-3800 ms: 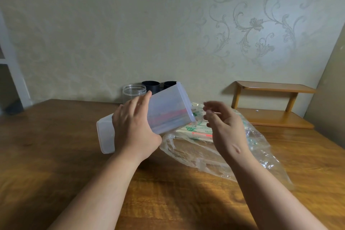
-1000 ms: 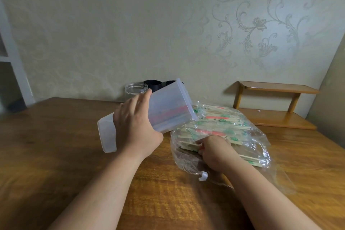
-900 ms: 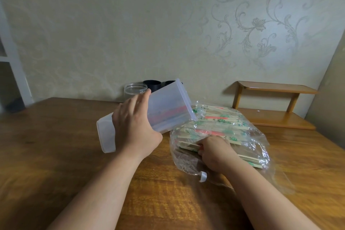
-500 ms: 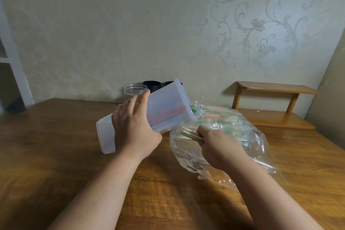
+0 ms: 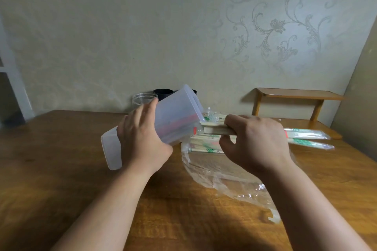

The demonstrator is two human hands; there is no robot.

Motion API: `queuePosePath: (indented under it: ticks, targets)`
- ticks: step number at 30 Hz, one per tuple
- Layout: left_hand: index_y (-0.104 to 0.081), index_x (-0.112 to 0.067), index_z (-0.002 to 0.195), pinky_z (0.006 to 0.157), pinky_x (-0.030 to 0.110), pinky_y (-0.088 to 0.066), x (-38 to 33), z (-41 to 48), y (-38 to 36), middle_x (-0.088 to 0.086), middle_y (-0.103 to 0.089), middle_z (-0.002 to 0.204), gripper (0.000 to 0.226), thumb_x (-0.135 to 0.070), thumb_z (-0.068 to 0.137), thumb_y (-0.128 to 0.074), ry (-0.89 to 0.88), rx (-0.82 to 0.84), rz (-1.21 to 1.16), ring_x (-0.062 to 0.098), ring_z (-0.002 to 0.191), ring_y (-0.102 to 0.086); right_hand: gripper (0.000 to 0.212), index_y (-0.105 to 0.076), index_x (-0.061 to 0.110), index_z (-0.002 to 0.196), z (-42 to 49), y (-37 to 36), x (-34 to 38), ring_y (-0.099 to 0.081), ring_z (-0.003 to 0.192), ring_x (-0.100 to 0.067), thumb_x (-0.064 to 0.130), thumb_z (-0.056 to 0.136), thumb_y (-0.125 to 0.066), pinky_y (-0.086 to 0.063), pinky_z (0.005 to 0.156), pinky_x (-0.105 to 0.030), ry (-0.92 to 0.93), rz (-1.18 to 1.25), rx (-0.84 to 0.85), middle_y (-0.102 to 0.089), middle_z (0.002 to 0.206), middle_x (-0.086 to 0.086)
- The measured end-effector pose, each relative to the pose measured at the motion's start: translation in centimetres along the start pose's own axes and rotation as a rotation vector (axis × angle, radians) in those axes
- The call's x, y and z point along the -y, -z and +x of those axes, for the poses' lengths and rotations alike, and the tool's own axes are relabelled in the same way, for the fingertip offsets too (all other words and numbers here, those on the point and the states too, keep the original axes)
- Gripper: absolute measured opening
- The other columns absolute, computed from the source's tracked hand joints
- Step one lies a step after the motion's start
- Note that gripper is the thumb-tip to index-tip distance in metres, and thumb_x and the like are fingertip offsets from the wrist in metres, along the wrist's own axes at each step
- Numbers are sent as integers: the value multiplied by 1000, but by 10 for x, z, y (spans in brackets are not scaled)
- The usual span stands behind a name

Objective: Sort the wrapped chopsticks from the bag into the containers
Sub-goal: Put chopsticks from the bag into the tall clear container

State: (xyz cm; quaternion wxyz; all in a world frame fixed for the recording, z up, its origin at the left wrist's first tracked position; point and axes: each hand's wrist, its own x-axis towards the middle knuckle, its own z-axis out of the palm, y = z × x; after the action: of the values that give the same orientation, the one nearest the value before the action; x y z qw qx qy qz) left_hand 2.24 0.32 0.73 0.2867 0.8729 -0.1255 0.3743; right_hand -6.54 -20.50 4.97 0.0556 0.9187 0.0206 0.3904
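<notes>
My left hand grips a tall translucent plastic container, tilted with its open mouth pointing right; red-marked chopstick wrappers show faintly inside. My right hand grips a bundle of wrapped chopsticks, held level, its wooden ends right at the container's mouth and its wrapped ends sticking out to the right. Beneath lies the clear plastic bag on the wooden table, with more wrapped chopsticks still in it.
A clear round jar and two black cups stand at the back of the table by the wall. A small wooden shelf sits at the back right. A white frame edges the far left.
My right hand has drawn a bundle of chopsticks out of the bag, lifted it and brought its ends to the container's mouth. The bag has slumped flat. My left hand keeps the container tilted.
</notes>
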Motion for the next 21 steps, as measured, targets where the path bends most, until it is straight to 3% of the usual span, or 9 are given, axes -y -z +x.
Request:
queuePosePath:
  ticks: [5, 11, 14, 18, 21]
  targets:
    - [-31, -27, 151, 110, 42, -23, -1, -2, 0, -1, -40, 145, 103, -11, 59, -77, -2, 19, -22, 26, 132, -33, 15, -45, 17, 72, 1, 2, 1, -41, 57, -28, 30, 77, -45, -31, 55, -35, 55, 127, -172, -46, 62, 1]
    - [-30, -28, 151, 111, 42, -22, -1, -1, 1, -3, -40, 143, 106, -15, 58, -78, 2, 30, -16, 24, 131, -33, 17, -53, 15, 87, -1, -4, -1, -45, 87, -28, 30, 85, -46, -34, 83, -42, 84, 111, -194, -55, 94, -1]
    - [-31, -26, 150, 111, 42, -23, -2, 0, 1, -2, -42, 142, 106, -14, 57, -80, -9, 26, -4, 23, 131, -34, 19, -57, 15, 91, 0, -6, -4, -46, 84, -30, 32, 87, -49, -34, 76, -41, 73, 116, -232, -58, 99, -2]
    - [-35, -22, 148, 108, 46, -28, -1, 0, -1, 2, -47, 138, 106, -17, 54, -85, -22, -5, 15, 26, 127, -39, 12, -52, 17, 91, 1, -8, -5, -44, 62, -27, 29, 90, -50, -29, 56, -30, 30, 236, -348, -54, 87, -5]
    - [-36, -21, 147, 106, 47, -28, 1, -1, -2, 3, -47, 136, 105, -16, 54, -85, -58, -14, 20, 25, 125, -39, 15, -51, 18, 90, 0, -14, -4, -38, 58, -21, 31, 98, -48, -25, 52, -25, -56, 334, -422, -51, 86, -1]
